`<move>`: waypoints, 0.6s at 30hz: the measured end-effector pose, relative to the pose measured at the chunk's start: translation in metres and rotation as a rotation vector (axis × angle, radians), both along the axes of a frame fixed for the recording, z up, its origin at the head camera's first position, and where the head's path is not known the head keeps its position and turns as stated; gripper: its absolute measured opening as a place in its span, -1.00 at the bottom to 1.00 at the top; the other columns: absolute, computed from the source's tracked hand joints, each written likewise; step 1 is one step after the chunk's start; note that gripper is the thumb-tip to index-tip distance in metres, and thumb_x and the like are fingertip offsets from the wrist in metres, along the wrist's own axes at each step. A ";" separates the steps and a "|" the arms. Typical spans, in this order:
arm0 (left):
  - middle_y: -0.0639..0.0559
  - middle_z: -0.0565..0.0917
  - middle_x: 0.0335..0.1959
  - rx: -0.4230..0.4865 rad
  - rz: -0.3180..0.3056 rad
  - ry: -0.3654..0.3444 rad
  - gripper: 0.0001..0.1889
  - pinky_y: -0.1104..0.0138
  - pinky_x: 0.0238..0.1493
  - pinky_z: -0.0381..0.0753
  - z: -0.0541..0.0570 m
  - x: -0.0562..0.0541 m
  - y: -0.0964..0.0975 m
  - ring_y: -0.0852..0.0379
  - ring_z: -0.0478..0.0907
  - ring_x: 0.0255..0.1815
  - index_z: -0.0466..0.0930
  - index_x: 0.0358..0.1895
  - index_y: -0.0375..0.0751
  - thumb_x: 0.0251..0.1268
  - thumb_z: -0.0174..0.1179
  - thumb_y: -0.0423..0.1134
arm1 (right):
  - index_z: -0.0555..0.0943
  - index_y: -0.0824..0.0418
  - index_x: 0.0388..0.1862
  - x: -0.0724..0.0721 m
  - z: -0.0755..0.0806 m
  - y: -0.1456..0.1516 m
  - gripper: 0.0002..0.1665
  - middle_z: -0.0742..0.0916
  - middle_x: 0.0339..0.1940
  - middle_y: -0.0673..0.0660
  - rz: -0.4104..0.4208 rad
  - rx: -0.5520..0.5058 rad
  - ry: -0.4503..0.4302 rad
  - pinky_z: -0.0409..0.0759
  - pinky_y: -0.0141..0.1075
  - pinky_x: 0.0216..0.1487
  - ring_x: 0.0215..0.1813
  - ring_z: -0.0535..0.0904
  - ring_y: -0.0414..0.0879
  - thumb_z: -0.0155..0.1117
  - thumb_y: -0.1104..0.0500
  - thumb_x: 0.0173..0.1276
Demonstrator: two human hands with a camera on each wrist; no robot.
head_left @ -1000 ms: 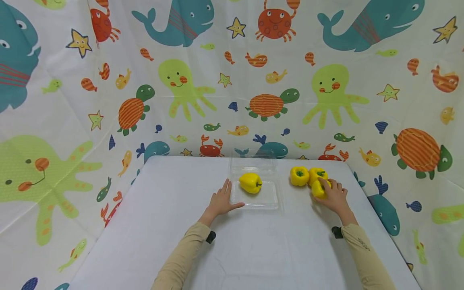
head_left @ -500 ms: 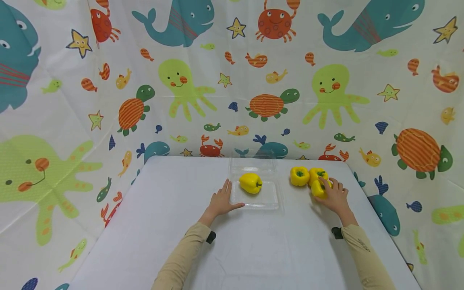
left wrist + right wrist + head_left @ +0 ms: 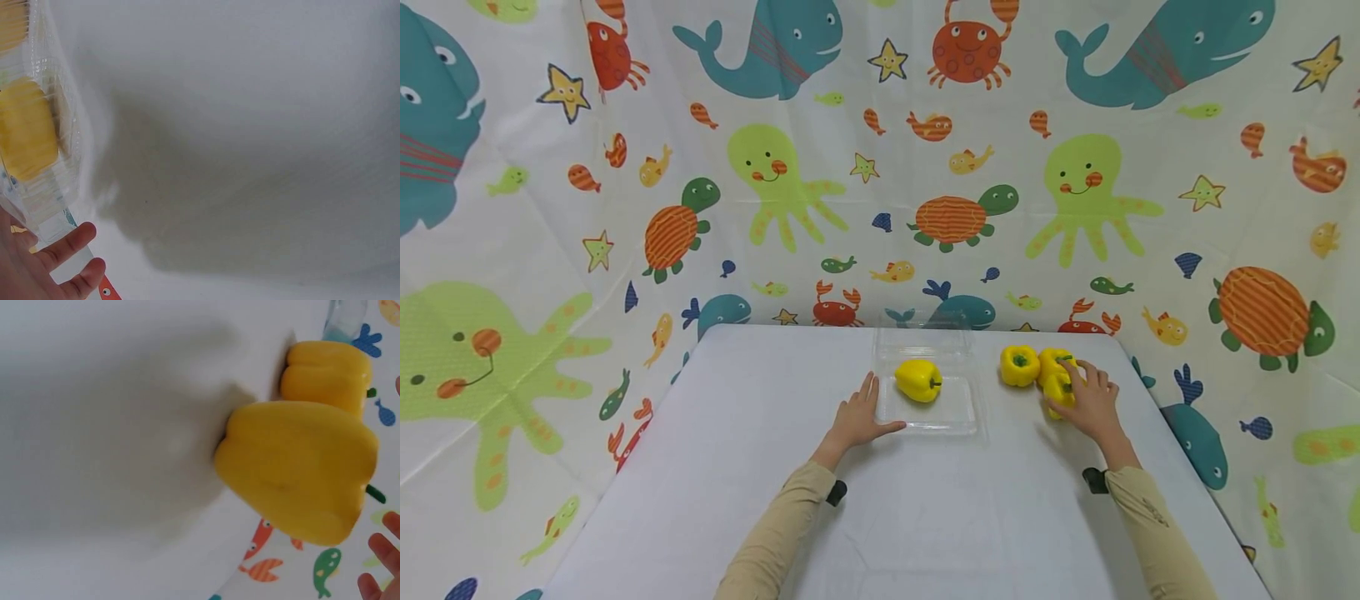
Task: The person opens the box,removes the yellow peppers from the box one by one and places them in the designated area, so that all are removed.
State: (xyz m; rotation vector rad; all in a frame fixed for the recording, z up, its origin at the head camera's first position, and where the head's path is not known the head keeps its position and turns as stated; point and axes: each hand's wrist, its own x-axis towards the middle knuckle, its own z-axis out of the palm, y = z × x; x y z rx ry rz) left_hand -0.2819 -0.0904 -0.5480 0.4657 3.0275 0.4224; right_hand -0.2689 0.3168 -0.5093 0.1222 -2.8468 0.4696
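Observation:
My left hand point(image 3: 856, 418) has its fingers spread along the left side and front corner of a clear plastic clamshell container point(image 3: 951, 419) with its lid raised behind. Inside lies one yellow bell pepper point(image 3: 917, 381) on its side, seen through the wall in the left wrist view. My right hand point(image 3: 1092, 405) hovers over the nearest yellow bell pepper point(image 3: 294, 469) of a group at the right. In the right wrist view that pepper stands on the table, stem up, with the fingers point(image 3: 387, 550) spread above it, apart from its surface.
Two more yellow bell peppers stand by it: one pepper point(image 3: 1019, 366) to the left and another pepper point(image 3: 1055, 360) just behind. A white-covered table point(image 3: 775, 392) carries everything. Behind and beside it hangs a curtain point(image 3: 880, 250) printed with sea animals.
My right hand has risen slightly and its fingers look more spread, baring more of the lower part of the nearest pepper. The left hand and the container stay where they were.

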 end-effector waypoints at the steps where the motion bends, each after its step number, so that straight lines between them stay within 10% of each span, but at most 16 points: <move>1: -0.12 -0.10 0.45 0.002 0.000 0.003 0.12 -0.06 0.08 0.36 0.000 0.000 0.000 -0.21 0.34 0.18 -0.10 0.39 -0.27 -0.11 -0.05 0.50 | 0.21 0.22 0.24 0.000 0.001 -0.002 -0.13 0.24 0.19 0.46 0.003 0.002 0.013 0.06 0.25 -0.05 0.10 0.11 0.38 0.34 -0.06 0.02; 18: -0.12 -0.12 0.45 0.005 0.003 -0.012 0.13 -0.05 0.11 0.34 0.000 -0.001 0.000 -0.19 0.32 0.20 -0.15 0.40 -0.25 -0.12 -0.07 0.51 | 0.30 0.20 0.18 0.004 0.007 -0.036 -0.26 0.34 0.14 0.38 0.131 -0.041 0.151 0.10 0.20 -0.01 0.11 0.16 0.29 0.33 0.03 0.04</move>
